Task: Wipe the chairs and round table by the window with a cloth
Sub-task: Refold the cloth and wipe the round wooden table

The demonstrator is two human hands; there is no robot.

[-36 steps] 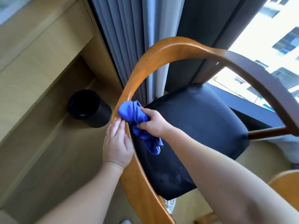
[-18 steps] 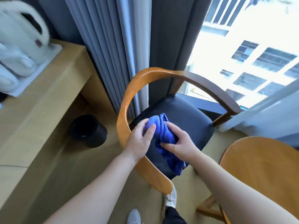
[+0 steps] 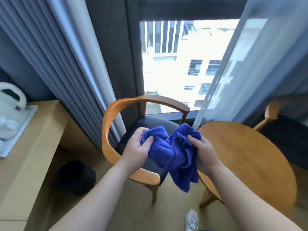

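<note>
Starting far left of the chair (image 3: 106,130): a desk (image 3: 41,130) of pale wood grain with a flat top, bearing a white fluffy bag (image 3: 11,104). A black cylindrical bin (image 3: 76,177) stands on the floor between desk and chair. A pleated grey-blue curtain (image 3: 58,64) hangs behind the chair's left side.

Chair: smooth bent hoop back in honey-coloured wood, black padded seat.

Above the seat's front: left hand (image 3: 136,150), forearm reaching in from below, fingers curled and thumb pressed into one bunch of the cloth (image 3: 175,152).

Cloth: blue, plush, crumpled, held between both hands, one loose end hanging past the chair's front right corner.

Right hand (image 3: 205,154): forearm angled in from the lower right, fingers clamped round the cloth's other bunch.

Just right of the chair: round table (image 3: 250,155), smooth wooden top. Behind it hangs a sheer curtain (image 3: 241,64). Farthest right is a second chair (image 3: 273,110), wooden and partly veiled.
</note>
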